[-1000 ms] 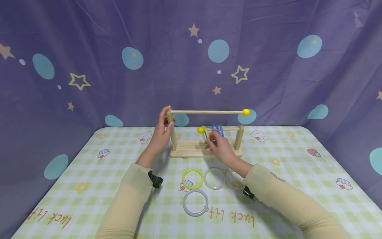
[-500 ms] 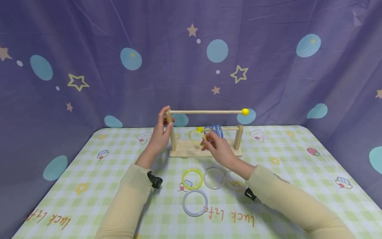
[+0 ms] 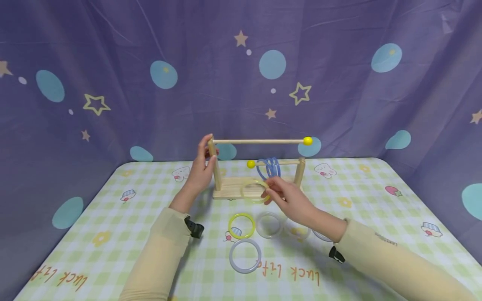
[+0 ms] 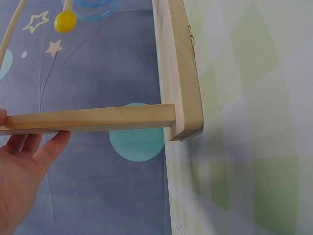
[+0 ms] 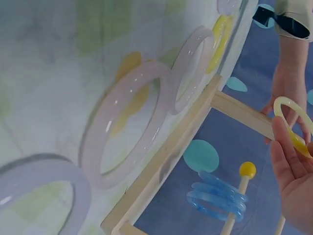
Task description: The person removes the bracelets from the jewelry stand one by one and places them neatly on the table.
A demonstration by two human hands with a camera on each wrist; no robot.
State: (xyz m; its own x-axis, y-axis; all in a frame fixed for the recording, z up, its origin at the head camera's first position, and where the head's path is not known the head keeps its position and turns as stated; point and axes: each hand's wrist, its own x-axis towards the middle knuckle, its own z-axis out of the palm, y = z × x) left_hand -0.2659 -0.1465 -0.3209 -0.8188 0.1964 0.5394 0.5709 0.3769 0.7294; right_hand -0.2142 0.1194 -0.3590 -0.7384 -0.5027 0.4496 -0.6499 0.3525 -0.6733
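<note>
My left hand [image 3: 199,171] grips the upper part of a wooden rack's left post [image 3: 217,175]. Between its thumb and fingers, my right hand [image 3: 291,200] pinches a pale yellow ring [image 3: 242,191], held in front of the rack's base [image 3: 229,190] and apart from the rods. Several blue rings [image 3: 273,168] hang together on the rack's lower rod [image 3: 290,162], which ends in a yellow ball [image 3: 251,164] on its left. No ring sits on the upper rod [image 3: 260,141]. In the right wrist view, the pale yellow ring [image 5: 297,143] lies against my fingertips.
Before the rack, a yellow ring [image 3: 229,226], a clear ring [image 3: 257,225] and a grey ring [image 3: 230,256] lie flat on the checked tablecloth [image 3: 113,251]. A pale ring [image 3: 309,232] and a bluish ring [image 3: 321,237] lie partly under my right forearm. A purple curtain [image 3: 211,104] hangs behind.
My right hand has drawn the pale yellow ring off the lower rod's ball end, then down and toward me. The blue rings stay on the rod. My left hand keeps its hold.
</note>
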